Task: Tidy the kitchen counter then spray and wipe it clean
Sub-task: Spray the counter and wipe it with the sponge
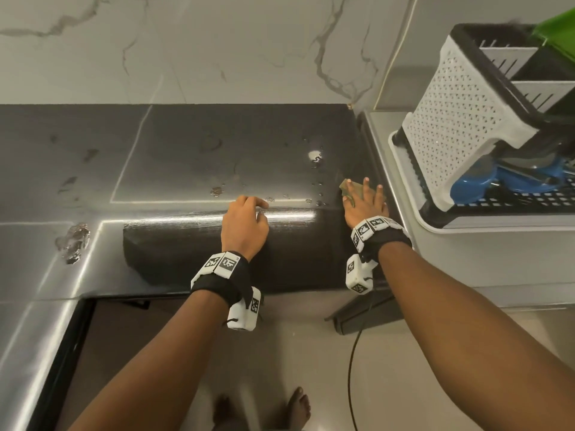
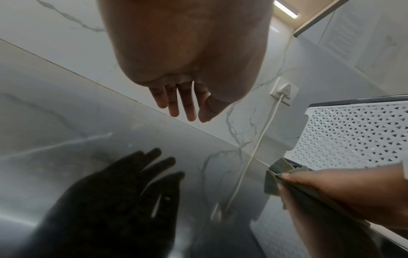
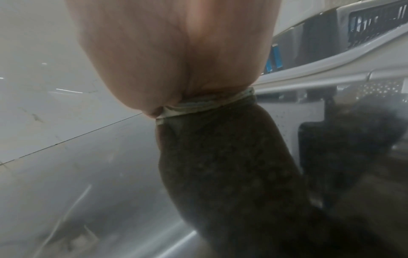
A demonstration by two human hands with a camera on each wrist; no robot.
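**Kitchen corner w/ marble wall**

The wall [image 1: 217, 48] at the back is white w/ grey marble lines. A wall socket [image 2: 283, 90] sits on it, w/ a thin white cord [image 2: 260, 139] hanging down from the plug. A long ceiling light [image 2: 286, 8] glows up top in the left wrist view. The floor [image 1: 404, 368] is pale and shiny, w/ a black cable [image 1: 353, 368] lying across it. On the right stands a white and black dish rack [image 1: 460, 126] w/ small holes in its side, on a pale tray [image 1: 413, 194]. Sth blue [image 1: 485, 185] sits low in the rack, and sth green [image 1: 557, 32] pokes in at the top right corner.
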